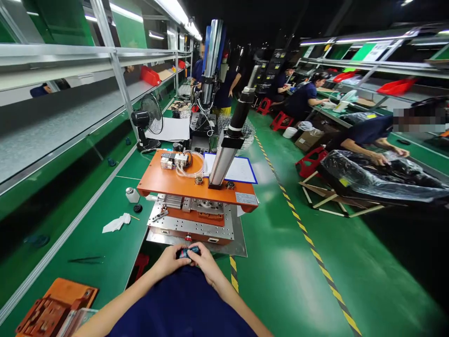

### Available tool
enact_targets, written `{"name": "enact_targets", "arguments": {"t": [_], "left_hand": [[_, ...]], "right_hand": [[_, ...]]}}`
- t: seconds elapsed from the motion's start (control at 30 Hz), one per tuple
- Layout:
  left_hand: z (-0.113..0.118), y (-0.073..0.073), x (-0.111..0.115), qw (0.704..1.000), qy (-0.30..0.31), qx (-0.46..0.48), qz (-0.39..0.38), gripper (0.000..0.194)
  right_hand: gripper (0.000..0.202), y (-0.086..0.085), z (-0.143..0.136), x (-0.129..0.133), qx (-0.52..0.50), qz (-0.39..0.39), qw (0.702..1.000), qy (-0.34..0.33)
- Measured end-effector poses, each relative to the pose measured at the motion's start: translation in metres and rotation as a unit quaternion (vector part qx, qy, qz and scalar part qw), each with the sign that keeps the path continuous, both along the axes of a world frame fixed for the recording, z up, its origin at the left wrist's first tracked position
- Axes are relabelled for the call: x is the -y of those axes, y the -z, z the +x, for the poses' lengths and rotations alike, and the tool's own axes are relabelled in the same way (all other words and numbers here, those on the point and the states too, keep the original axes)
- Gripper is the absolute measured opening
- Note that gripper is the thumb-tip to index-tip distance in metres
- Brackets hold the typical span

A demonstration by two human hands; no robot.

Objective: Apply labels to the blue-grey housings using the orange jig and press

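Both hands meet at the front of my body, close to the near edge of the press. My left hand (170, 261) and my right hand (204, 263) hold a small dark blue and black object (188, 253) between them, fingers closed round its two sides. What the object is cannot be made out. Just beyond it a red knob (188, 238) sticks out from the front of the press's metal base (191, 228). Above the base is the orange top plate (175, 180), which carries an upright cylinder (224, 161).
On the green bench at left are a white bottle (132, 195), a crumpled tissue (117, 223), tweezers (86, 260) and orange fixture blocks (49, 309). A black fan (150, 117) stands behind. Several people sit at right near a plastic-covered crate (379, 178).
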State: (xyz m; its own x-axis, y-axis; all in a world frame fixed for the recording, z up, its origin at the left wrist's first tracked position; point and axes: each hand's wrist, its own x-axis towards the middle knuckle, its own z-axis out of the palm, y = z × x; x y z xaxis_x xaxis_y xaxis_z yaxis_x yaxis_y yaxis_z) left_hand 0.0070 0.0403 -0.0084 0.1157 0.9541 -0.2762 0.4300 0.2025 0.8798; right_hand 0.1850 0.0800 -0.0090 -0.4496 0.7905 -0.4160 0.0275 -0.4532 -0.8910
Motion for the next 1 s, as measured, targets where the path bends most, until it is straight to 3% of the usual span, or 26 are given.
{"name": "enact_targets", "arguments": {"t": [0.3,0.47,0.57,0.67,0.83,0.9,1.0], "left_hand": [[0.002,0.000,-0.003,1.000,0.009,0.011,0.022,0.046],[-0.002,-0.004,-0.005,1.000,-0.010,0.011,0.009,0.046],[-0.010,-0.005,-0.009,0.999,-0.052,-0.013,0.006,0.050],[-0.018,-0.006,-0.013,0.996,-0.079,-0.039,0.015,0.049],[-0.027,-0.013,-0.021,0.991,-0.095,-0.083,0.039,0.052],[-0.029,-0.018,-0.027,0.988,-0.100,-0.108,0.047,0.053],[-0.029,-0.025,-0.047,0.983,-0.094,-0.139,0.072,0.052]], "right_hand": [[0.039,0.005,0.002,-0.003,0.023,0.051,0.998,-0.014],[0.040,0.010,0.014,-0.015,0.079,0.130,0.987,-0.048],[0.040,0.012,0.031,-0.048,0.157,0.214,0.964,-0.008],[0.041,0.010,0.044,-0.100,0.241,0.297,0.923,0.039],[0.032,0.009,0.042,-0.182,0.319,0.361,0.876,0.006],[0.029,0.011,0.039,-0.199,0.328,0.376,0.866,-0.014],[0.031,0.015,0.039,-0.203,0.322,0.397,0.859,-0.019]]}}
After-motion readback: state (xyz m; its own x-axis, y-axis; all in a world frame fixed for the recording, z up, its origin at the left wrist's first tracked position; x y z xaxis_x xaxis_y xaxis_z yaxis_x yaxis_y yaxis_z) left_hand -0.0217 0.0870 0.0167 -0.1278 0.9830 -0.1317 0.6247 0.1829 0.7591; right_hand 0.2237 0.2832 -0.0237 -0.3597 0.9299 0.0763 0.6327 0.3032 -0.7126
